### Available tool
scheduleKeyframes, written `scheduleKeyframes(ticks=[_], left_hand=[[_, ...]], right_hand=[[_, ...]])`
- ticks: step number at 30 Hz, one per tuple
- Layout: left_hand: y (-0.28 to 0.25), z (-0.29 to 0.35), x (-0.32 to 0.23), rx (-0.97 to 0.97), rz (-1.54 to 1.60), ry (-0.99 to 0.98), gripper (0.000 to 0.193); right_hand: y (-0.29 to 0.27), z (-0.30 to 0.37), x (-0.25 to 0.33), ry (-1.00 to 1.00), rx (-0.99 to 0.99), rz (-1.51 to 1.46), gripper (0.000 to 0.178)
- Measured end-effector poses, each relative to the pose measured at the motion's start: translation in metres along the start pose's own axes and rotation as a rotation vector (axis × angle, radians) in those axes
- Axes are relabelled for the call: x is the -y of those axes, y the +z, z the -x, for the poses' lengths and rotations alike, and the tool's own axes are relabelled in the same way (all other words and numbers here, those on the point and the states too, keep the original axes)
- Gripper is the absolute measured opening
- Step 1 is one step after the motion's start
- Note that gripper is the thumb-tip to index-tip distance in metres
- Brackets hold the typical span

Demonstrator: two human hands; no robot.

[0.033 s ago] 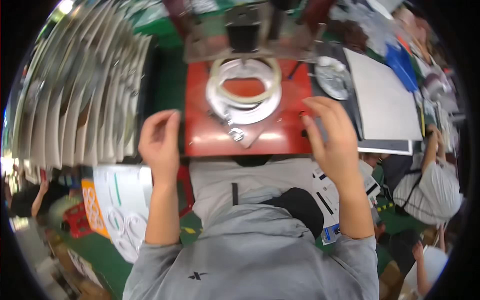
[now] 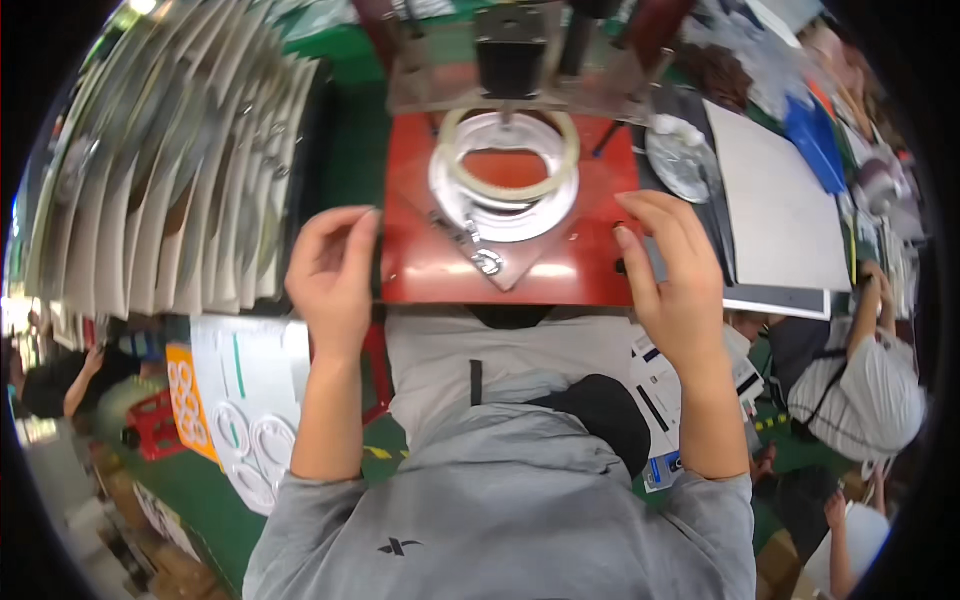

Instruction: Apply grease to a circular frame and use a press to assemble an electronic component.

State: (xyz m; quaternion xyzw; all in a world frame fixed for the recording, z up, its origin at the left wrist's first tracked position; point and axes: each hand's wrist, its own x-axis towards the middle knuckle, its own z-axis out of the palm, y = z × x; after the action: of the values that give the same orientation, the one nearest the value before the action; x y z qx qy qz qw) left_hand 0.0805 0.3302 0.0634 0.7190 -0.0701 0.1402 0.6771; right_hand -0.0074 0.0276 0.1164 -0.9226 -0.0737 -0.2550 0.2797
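A red work plate [image 2: 430, 270] lies in front of me under a metal press [image 2: 510, 60]. A flat white ring [image 2: 450, 200] rests on the plate, with a thinner cream ring [image 2: 565, 165] lying over its far side. A small metal eyelet [image 2: 488, 262] sits on a tab at the ring's near edge. My left hand [image 2: 330, 280] is at the plate's left edge, fingers apart, holding nothing. Over at the right edge my right hand [image 2: 675, 270] also holds nothing; its thumb is next to small black buttons.
A fanned stack of card sheets carrying rings [image 2: 170, 180] fills the left. A grey board [image 2: 775, 210] and a shiny round disc [image 2: 680, 160] lie at the right. Another person in a striped top [image 2: 860, 390] is at lower right. White sheets with rings [image 2: 250, 400] lie at lower left.
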Motion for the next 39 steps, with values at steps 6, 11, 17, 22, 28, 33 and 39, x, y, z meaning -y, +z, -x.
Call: scheduleKeyframes(ticks=[6, 11, 17, 22, 28, 33, 39], left_hand=[[0.032, -0.019, -0.040, 0.282, -0.412, 0.546, 0.017], [0.053, -0.022, -0.044, 0.420, -0.547, 0.667, 0.017], [0.061, -0.027, -0.038, 0.458, -0.607, 0.717, 0.016], [0.051, -0.043, -0.043, 0.591, -0.501, 0.676, 0.015], [0.035, -0.047, -0.045, 0.674, -0.453, 0.568, 0.012], [0.025, -0.049, -0.041, 0.745, -0.498, 0.532, 0.010], [0.024, -0.055, -0.035, 0.788, -0.494, 0.531, 0.009]], right_hand=[[0.035, -0.032, 0.007, -0.214, 0.042, -0.051, 0.027], [0.055, -0.043, -0.002, -0.310, 0.039, 0.041, 0.025], [0.056, -0.048, -0.010, -0.319, 0.059, -0.004, 0.018], [0.057, -0.051, -0.017, -0.319, 0.074, -0.048, 0.018], [0.062, -0.049, -0.009, -0.341, 0.051, 0.018, 0.020], [0.069, -0.043, 0.000, -0.285, 0.021, 0.054, 0.023], [0.069, -0.042, 0.002, -0.251, 0.015, 0.055, 0.023]])
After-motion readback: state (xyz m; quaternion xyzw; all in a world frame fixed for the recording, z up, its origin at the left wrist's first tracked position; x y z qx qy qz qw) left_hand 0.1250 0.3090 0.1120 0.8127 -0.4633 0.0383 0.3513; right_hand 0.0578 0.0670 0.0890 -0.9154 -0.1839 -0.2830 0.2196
